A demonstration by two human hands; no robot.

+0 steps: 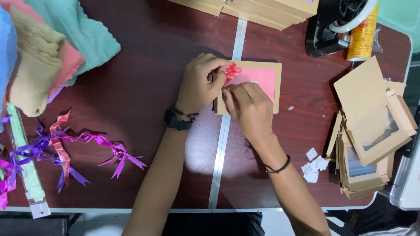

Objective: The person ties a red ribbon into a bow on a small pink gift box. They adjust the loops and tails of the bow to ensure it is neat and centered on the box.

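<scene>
Left hand (199,83): fingers curled, pinching a small red ribbon bow (232,71) from the left; a black wristband sits on the wrist.

Right hand (248,107): fingertips closed against the lower side of the same bow; a thin dark bracelet on the wrist. The contact point between fingers and bow is partly hidden by the knuckles.

Red ribbon bow: held between both hands, over the upper left corner of a flat brown cardboard box with a pink window panel (261,78). Whether the bow touches the box cannot be told.

Flat brown cardboard box: lies on the dark red-brown table (144,65), across its metal centre seam; its left and lower parts are covered by the hands. Contents show only as a pink surface.

Right side of table: a stack of open brown cardboard window boxes (372,131), their clear panes showing nothing certain inside; the lower ones are cut off by the table edge. Small white paper scraps (313,166) lie just beside the stack.

Top edge: more flat brown cardboard boxes (258,11), cut off by the frame; a black tape dispenser (326,35) with a yellow roll (362,37), partly out of view.

Left side: loose purple and red ribbon bows (65,146); folded towels in blue, beige, pink and green (48,48), cut off at the corner.
</scene>
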